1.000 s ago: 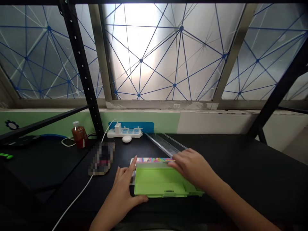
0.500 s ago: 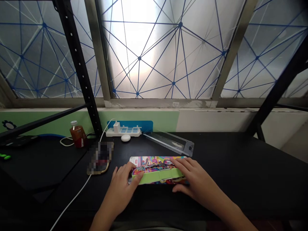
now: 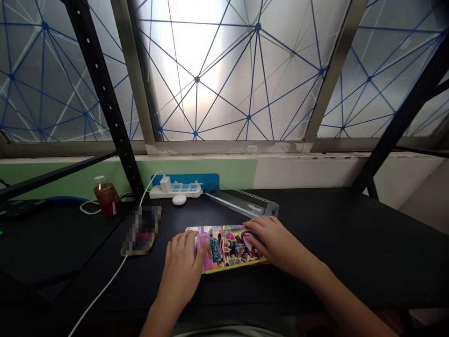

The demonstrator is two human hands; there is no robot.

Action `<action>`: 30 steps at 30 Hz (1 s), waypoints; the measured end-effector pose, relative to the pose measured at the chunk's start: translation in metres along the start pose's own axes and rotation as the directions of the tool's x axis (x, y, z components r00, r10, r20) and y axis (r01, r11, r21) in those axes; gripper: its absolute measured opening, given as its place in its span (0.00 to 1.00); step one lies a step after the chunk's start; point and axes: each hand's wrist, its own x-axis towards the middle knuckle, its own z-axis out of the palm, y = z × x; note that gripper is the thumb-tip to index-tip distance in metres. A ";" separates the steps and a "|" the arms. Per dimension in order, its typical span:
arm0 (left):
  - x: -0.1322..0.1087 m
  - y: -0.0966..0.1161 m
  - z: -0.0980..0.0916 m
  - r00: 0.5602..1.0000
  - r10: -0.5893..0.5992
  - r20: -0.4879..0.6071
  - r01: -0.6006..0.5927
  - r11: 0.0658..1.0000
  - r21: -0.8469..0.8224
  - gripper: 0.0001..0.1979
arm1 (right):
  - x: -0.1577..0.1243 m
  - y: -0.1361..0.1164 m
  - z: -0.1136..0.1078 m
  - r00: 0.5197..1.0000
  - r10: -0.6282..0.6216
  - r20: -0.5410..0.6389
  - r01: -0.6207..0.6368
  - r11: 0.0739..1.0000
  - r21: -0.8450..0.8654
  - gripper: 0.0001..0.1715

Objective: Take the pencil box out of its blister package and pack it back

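Flat rectangular pink-and-yellow cartoon-print pencil case (image 3: 226,249) lying on matte black desk (image 3: 354,267), approx centre, near side, long edge running left-right. L hand (image 3: 180,264) at case's left end, thumb on printed top, fingers curled around left edge: gripping. R hand (image 3: 277,241) at right end, fingers bent over top near far-right corner; firm grip or mere rest, can't tell. Just beyond case, long clear plastic blister tray (image 3: 242,202), lying on desk, slightly right of centre. Further left along far edge, white power strip (image 3: 175,190) w/ blue-marked sockets, white charger plug (image 3: 165,184) in it, small white oval object (image 3: 179,200) just in front. Left of case, flat pixel-blurred item (image 3: 141,229), too obscured to identify. Thin white cable (image 3: 105,262) running from near-left desk edge toward far side. Far left, amber plastic bottle w/ white cap (image 3: 106,198). Beyond desk, black perforated steel shelf upright (image 3: 101,93) against frosted window (image 3: 224,70) w/ blue lines.
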 end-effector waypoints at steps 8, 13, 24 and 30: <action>-0.007 -0.002 0.002 0.992 0.087 0.089 -0.087 0.996 -0.004 0.45 | 0.021 -0.019 0.021 0.999 0.031 0.019 -0.032 0.999 0.012 0.15; -0.003 -0.002 0.003 0.991 0.073 0.109 -0.071 0.997 -0.026 0.57 | 0.023 -0.017 0.034 0.999 0.043 -0.015 -0.043 0.999 -0.013 0.11; -0.002 0.002 0.000 0.992 0.068 0.110 -0.058 0.994 -0.088 0.69 | 0.021 -0.025 0.035 0.993 -0.015 -0.118 0.010 0.999 -0.047 0.10; -0.002 0.001 0.000 0.992 0.071 0.106 -0.059 0.992 -0.113 0.68 | 0.027 -0.022 0.040 0.965 0.042 -0.258 -0.044 0.999 -0.004 0.11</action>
